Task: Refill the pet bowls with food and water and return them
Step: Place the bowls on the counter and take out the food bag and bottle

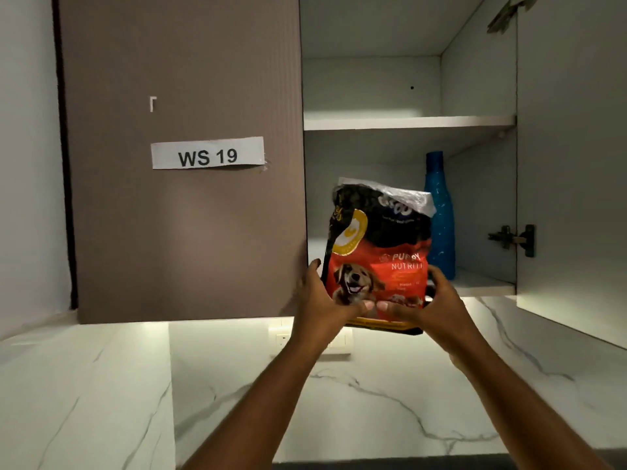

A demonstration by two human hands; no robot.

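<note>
Wall cabinet (407,122), right door open. Puppy food bag (380,252): upright at cabinet's lower opening, gripped at base by left hand (322,300) and right hand (431,300). Blue bottle (441,225): lower shelf, behind bag. Label "WS 19" (207,153): closed left door.

bag: red-black puppy food bag (378,252), upright, dog photo on front, top folded over, held in front of the open cabinet's lower shelf
left hand (324,300): grips bag's lower left edge, thumb on front
right hand (431,303): grips bag's lower right edge, thumb on front, thumbs nearly meeting
bottle: blue bottle (439,215), upright on lower shelf, just behind bag to the right
cabinet: right door (570,164) swung open, left door (183,215) closed, paper label (207,153) reads "WS 19"
upper shelf (407,123): white
wall: white marble backsplash (373,395), socket (339,340) below bag
</note>
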